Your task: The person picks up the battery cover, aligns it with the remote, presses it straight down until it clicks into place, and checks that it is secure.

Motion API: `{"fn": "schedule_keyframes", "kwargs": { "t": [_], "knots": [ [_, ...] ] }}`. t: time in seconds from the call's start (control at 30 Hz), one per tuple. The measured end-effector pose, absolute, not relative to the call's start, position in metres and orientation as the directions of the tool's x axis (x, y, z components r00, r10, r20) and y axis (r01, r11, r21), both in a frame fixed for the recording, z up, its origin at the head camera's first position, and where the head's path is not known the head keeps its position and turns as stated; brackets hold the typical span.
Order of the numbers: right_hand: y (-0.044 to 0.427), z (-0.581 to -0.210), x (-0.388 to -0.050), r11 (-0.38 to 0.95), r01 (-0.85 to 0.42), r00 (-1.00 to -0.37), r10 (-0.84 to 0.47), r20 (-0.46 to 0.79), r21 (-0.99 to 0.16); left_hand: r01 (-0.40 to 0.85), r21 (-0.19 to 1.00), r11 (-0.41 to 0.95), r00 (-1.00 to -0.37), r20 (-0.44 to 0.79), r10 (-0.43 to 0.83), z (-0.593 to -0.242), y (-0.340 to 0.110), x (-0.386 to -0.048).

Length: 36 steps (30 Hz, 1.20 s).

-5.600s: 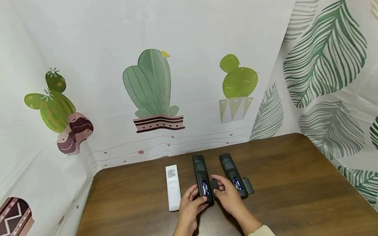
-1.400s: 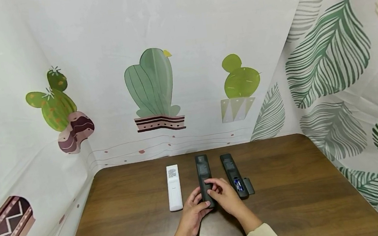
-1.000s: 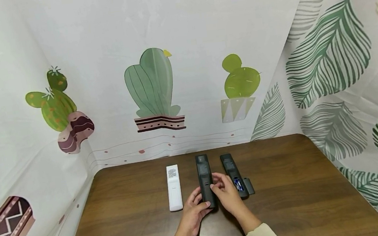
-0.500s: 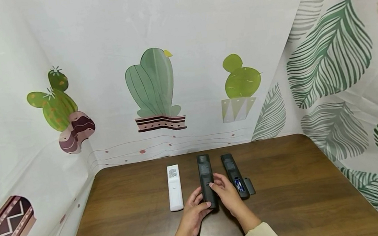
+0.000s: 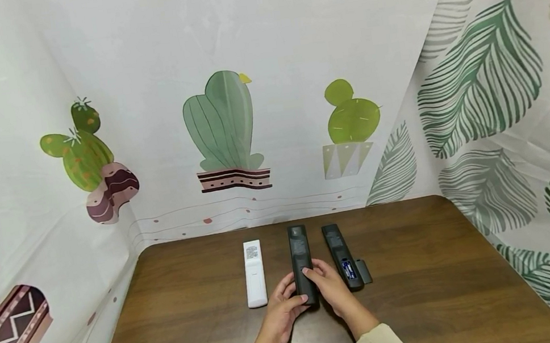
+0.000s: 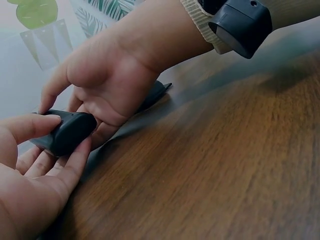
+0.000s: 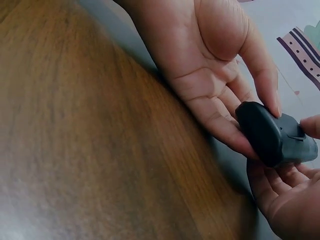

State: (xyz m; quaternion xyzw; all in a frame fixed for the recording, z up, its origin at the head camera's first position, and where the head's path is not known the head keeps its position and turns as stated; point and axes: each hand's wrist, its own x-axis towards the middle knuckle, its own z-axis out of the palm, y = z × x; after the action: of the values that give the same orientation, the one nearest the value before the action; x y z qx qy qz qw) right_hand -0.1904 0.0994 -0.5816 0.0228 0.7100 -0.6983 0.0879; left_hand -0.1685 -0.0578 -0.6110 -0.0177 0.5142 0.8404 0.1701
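A black remote control [image 5: 299,248] lies back side up between my hands, its battery cover fitted over the compartment. My left hand [image 5: 281,312] grips its near end, thumb on top and fingers beneath; the left wrist view shows this hand [image 6: 35,185] close up. From the other side my right hand [image 5: 332,288] holds the remote, thumb on the cover near its latch notch and fingers along the edge. In the right wrist view, the right thumb [image 7: 311,126] touches the back of the remote [image 7: 265,135]. The batteries inside are hidden.
A second black remote [image 5: 337,249] lies to the right, its compartment uncovered with blue batteries [image 5: 348,269]. Its loose cover [image 5: 364,271] sits beside it. To the left lies a white remote [image 5: 254,280], back up with its cover on. The wooden table [image 5: 185,320] meets a printed cloth behind.
Earlier, the right hand held the cover beside the remote's uncovered batteries; now the cover is on. The right thumb lifted to the edge, then moved back onto the cover. The left grip stays.
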Motion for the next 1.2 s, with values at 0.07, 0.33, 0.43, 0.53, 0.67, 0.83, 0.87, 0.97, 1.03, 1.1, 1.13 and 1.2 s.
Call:
{"fn": "schedule_keyframes", "kwargs": {
  "t": [0.07,0.33,0.43,0.53,0.67,0.83,0.87,0.97,1.03,1.1,1.13,1.2],
  "knots": [
    [0.0994,-0.5819,-0.1899,0.020,0.156,-0.983,-0.091,-0.157,-0.988,-0.302,0.859,-0.413,-0.942,-0.201,0.270,-0.6111,-0.0575,-0.1683],
    [0.1006,-0.5860,-0.1898,0.017,0.174,-0.978,-0.110,-0.175,-0.985,-0.293,0.868,-0.401,-0.942,-0.189,0.278,-0.6118,-0.0578,-0.1680],
    [0.1017,-0.5875,-0.1900,0.013,0.176,-0.977,-0.118,-0.177,-0.984,-0.288,0.873,-0.393,-0.942,-0.185,0.279,-0.6125,-0.0574,-0.1681],
    [0.1032,-0.5891,-0.1899,0.017,0.169,-0.977,-0.130,-0.170,-0.985,-0.288,0.873,-0.393,-0.942,-0.185,0.280,-0.6134,-0.0566,-0.1683],
    [0.1044,-0.5897,-0.1892,0.017,0.172,-0.976,-0.135,-0.173,-0.985,-0.289,0.874,-0.390,-0.942,-0.188,0.276,-0.6151,-0.0556,-0.1687],
    [0.1031,-0.5885,-0.1883,0.002,0.176,-0.976,-0.132,-0.175,-0.984,-0.287,0.878,-0.384,-0.944,-0.191,0.270,-0.6161,-0.0551,-0.1694],
    [0.1027,-0.5882,-0.1880,0.003,0.175,-0.976,-0.132,-0.174,-0.985,-0.286,0.879,-0.382,-0.944,-0.190,0.269,-0.6160,-0.0550,-0.1696],
    [0.1017,-0.5878,-0.1875,0.003,0.172,-0.976,-0.132,-0.171,-0.985,-0.284,0.882,-0.377,-0.945,-0.190,0.268,-0.6155,-0.0552,-0.1695],
    [0.1013,-0.5885,-0.1876,0.002,0.171,-0.976,-0.135,-0.169,-0.985,-0.283,0.883,-0.374,-0.945,-0.190,0.266,-0.6145,-0.0554,-0.1691],
    [0.1011,-0.5890,-0.1879,-0.002,0.168,-0.976,-0.138,-0.166,-0.986,-0.281,0.885,-0.370,-0.945,-0.190,0.265,-0.6136,-0.0558,-0.1683],
    [0.1009,-0.5890,-0.1878,-0.004,0.166,-0.977,-0.139,-0.164,-0.986,-0.281,0.886,-0.370,-0.946,-0.189,0.265,-0.6129,-0.0560,-0.1680],
    [0.1005,-0.5886,-0.1878,-0.006,0.161,-0.978,-0.137,-0.159,-0.987,-0.279,0.886,-0.370,-0.946,-0.188,0.263,-0.6122,-0.0559,-0.1681]
  ]
}}
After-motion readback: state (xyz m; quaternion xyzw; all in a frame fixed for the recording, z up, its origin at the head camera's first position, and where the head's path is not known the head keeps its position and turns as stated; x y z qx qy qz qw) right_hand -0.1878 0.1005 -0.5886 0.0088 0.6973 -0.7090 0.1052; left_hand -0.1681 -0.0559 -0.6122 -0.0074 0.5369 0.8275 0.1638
